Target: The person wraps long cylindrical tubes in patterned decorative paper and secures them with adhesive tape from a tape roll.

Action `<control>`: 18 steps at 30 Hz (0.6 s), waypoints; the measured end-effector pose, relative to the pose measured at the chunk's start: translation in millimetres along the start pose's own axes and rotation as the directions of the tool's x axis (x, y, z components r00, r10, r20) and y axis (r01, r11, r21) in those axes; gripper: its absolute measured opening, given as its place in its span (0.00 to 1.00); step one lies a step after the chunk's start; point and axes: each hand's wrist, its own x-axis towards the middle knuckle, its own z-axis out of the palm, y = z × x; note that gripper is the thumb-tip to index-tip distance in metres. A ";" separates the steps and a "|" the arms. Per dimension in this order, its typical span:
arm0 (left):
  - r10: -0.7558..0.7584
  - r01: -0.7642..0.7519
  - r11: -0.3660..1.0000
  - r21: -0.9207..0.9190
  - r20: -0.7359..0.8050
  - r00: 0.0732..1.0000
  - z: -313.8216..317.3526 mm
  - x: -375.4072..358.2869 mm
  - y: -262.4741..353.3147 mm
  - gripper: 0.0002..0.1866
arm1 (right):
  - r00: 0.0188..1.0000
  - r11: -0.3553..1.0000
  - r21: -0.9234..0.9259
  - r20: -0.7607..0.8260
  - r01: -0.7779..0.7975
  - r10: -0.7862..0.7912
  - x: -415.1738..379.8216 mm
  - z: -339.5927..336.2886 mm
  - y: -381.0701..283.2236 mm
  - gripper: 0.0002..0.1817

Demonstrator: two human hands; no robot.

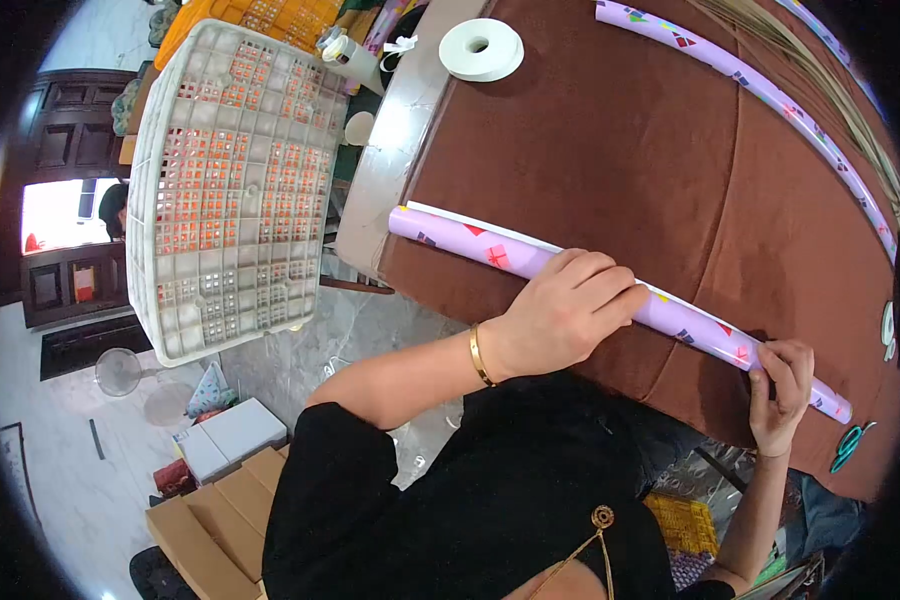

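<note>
A roll of lilac wrapping paper (pixel 515 255) with a colourful gift print lies slantwise near the edge of the brown cloth. A white strip of its underside shows along the far side. Around its middle curls my left hand (pixel 575 310), fingers bent over the top. Close to the right end, my right hand (pixel 785 385) grips the same roll between thumb and fingers. Just beyond that end are teal-handled scissors (pixel 847 449). A white roll of tape (pixel 481 49) lies flat farther back on the cloth.
Another lilac roll (pixel 770 105) lies at the far side, beside long thin tan strips (pixel 820 80). A white plastic crate (pixel 245 190) stands left of the table (pixel 378 205). Cardboard boxes (pixel 215 530) sit on the floor at lower left. Near the right edge is a small white object (pixel 888 330).
</note>
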 end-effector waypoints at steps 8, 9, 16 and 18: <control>-0.009 0.010 1.000 -0.023 0.016 1.000 0.0 1.1 -2.1 0.21 | 1.000 1.000 -0.021 0.015 0.007 -0.007 0.9 0.1 1.8 0.11; -0.009 0.009 1.000 -0.027 0.016 1.000 0.1 1.1 -2.2 0.21 | 1.000 1.000 -0.016 0.014 0.009 -0.008 1.6 -0.3 1.3 0.11; -0.024 0.026 0.999 -0.047 0.032 0.999 -0.1 2.0 -3.1 0.20 | 1.000 1.000 -0.030 0.006 0.004 -0.003 1.7 0.7 3.4 0.13; -0.025 0.026 0.999 -0.047 0.024 0.999 -0.4 2.1 -3.2 0.20 | 1.000 1.000 -0.015 0.007 0.003 -0.003 1.8 0.6 3.5 0.13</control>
